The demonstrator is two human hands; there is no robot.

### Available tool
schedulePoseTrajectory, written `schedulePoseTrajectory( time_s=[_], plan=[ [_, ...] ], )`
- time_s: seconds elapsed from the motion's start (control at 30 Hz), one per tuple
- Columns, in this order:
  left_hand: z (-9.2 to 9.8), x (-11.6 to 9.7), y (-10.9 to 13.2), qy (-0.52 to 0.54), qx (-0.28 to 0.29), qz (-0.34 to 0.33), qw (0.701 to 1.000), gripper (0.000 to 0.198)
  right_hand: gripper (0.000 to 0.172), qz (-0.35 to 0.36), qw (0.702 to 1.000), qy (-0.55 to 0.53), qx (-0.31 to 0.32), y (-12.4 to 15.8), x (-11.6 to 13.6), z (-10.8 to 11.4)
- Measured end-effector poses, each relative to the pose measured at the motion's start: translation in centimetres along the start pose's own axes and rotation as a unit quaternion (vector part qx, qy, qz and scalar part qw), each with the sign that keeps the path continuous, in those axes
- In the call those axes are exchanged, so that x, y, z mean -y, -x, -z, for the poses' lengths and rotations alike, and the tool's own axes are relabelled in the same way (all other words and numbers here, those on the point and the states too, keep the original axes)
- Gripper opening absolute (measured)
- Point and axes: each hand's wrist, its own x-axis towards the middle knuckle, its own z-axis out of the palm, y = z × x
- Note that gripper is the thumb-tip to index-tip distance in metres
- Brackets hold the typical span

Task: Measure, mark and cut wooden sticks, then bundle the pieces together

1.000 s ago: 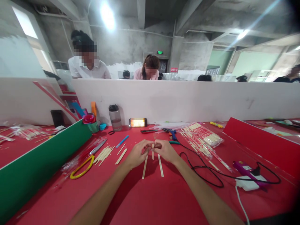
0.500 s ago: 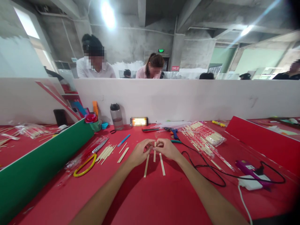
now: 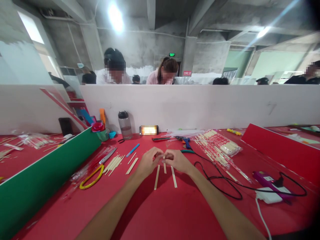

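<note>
Beyond the left hand (image 3: 147, 162), against the white partition (image 3: 200, 106), stands a clear water bottle (image 3: 124, 125) with a dark lid; whether it holds anything cannot be told. Left of the bottle a small green cup (image 3: 102, 135) carries a red flower (image 3: 97, 126). Beyond and to the right of the right hand (image 3: 178, 160), clear plastic packets (image 3: 220, 146) lie full of pale sticks side by side.

The screen of a phone (image 3: 148, 130) past both hands is blurred. The fingertips overlap, so the exact grip is hard to read. A black cable (image 3: 220, 186) runs from near the right hand out to a white power strip (image 3: 266, 196), whose cord is cut off by the lower edge.

Both hands are drawn together, thumbs and forefingers pinched on the upper end of a short wooden stick (image 3: 164, 165). It sits between the two hands just above the red tabletop (image 3: 160, 213), its long axis running away from the person, its free end pointing back toward them. A second stick (image 3: 157, 172) lies just under the left hand and a third stick (image 3: 174, 176) under the right hand. Both lie flat, flank the short one and splay slightly outward toward the person.
</note>
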Motion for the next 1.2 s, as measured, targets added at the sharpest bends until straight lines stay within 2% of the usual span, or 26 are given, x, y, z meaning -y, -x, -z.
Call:
schedulePoseTrajectory(
  time_s=[0.3, 0.63, 0.9, 1.03, 1.2],
  plan=[
    [-0.4, 0.7, 0.2, 0.031, 0.026, 0.015, 0.999, 0.016, 0.013, 0.012, 0.999, 0.03, 0.006, 0.4, 0.8, 0.4],
    [0.6, 0.3, 0.2, -0.012, 0.035, -0.034, 0.999, 0.025, 0.016, 0.026, 0.999, 0.035, 0.019, 0.3, 0.7, 0.2],
    [0.3, 0.5, 0.5, 0.0, 0.091, -0.018, 0.996, 0.021, 0.015, 0.031, 0.998, 0.06, 0.013, 0.3, 0.7, 0.4],
    [-0.1, 0.7, 0.5, -0.01, 0.065, 0.006, 0.998, 0.019, 0.014, 0.033, 0.997, 0.075, 0.009, 0.2, 0.4, 0.3],
    [0.1, 0.5, 0.4, -0.031, 0.038, -0.043, 0.998, 0.024, 0.016, 0.04, 0.997, 0.073, 0.008, 0.1, 0.3, 0.1]
  ],
)
